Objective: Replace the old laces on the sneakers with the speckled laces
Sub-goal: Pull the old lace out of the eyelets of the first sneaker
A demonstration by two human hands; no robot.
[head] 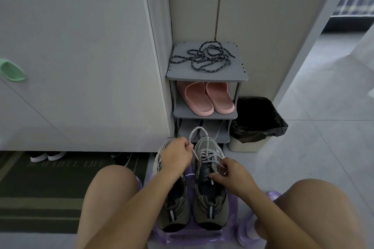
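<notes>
1. Knees: left knee (113, 188) and right knee (315, 198) frame the bottom of the view, person seated.
2. Purple see-through stool (192, 236) sits btwn the knees and serves as the worktop. Both sneakers are on it, toes pointing away from the camera.
3. Left sneaker (174, 208) and right sneaker (210, 208) stand side by side, touching or nearly so. Grey/dark uppers.
4. Old lace (199, 133), pale grey-white, is threaded thru the right sneaker's eyelets. One loop is pulled up above the toe.
5. Left hand (176, 157): fingers curled, pinching the old lace loop just left of the right sneaker's toe. It covers the front of the left sneaker.
6. Right hand (232, 176): curled round the right sneaker's collar, thumb on the tongue. A lace strand runs to the fingers; can't tell if it's pinched.
7. Speckled laces (204, 58): dark w/ light flecks, loose tangle on the top shelf of the grey shoe rack (206, 77), straight ahead and well apart from the hands.
8. Pink slippers (208, 97) are on the rack's 2nd shelf.
9. Bin (247, 145) w/ black liner is just right of the rack, on the floor.
10. Dark doormat (50, 188) is on the floor to the left.
</notes>
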